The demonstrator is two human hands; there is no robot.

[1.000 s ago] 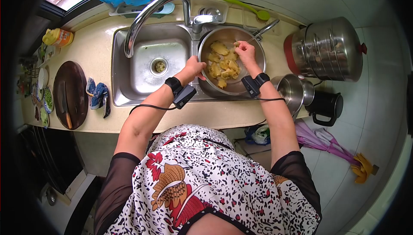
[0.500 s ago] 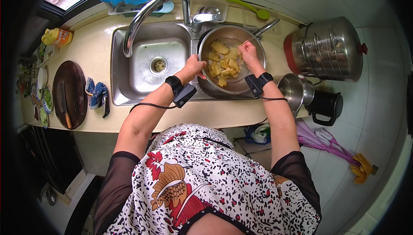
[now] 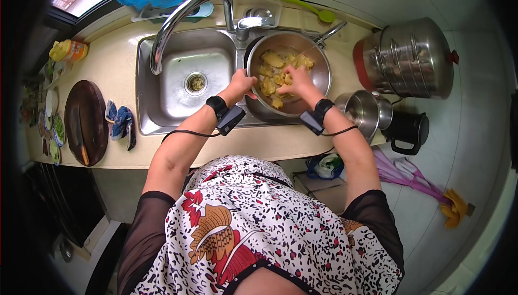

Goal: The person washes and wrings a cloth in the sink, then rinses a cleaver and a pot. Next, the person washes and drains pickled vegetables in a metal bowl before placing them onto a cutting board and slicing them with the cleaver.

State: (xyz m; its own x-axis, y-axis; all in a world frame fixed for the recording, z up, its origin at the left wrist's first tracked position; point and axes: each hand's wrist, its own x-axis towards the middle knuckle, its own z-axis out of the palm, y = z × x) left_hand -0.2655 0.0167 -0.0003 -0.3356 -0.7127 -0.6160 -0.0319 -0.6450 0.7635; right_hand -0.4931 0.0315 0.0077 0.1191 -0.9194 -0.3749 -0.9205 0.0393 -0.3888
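Observation:
A round metal bowl [image 3: 318, 87] sits over the right sink basin. In it lie several yellowish-brown pieces of food [image 3: 273, 58], apparently in liquid. My left hand [image 3: 241, 85] grips the bowl's left rim, thumb and fingers closed on it. Inside the bowl is my right hand [image 3: 297, 82], its thumb and fingers spread around the pieces near the middle. Nothing is seen lifted in it, though its fingertips partly cover the food. Behind the bowl, a metal handle [image 3: 330, 33] points to the upper right.
The faucet [image 3: 190, 4] arches over the left basin [image 3: 189, 95]. A brown chopping board [image 3: 97, 127] with a knife [image 3: 81, 133] and a blue cloth [image 3: 123, 121] lie left. Right are a steamer [image 3: 421, 60], metal pot [image 3: 362, 112] and black kettle [image 3: 406, 130]. A green brush [image 3: 305, 6] lies behind.
My right hand has moved left and down from the bowl's right side to its middle, and its pinched fingers have spread. My left hand stays on the rim. The view has shifted slightly.

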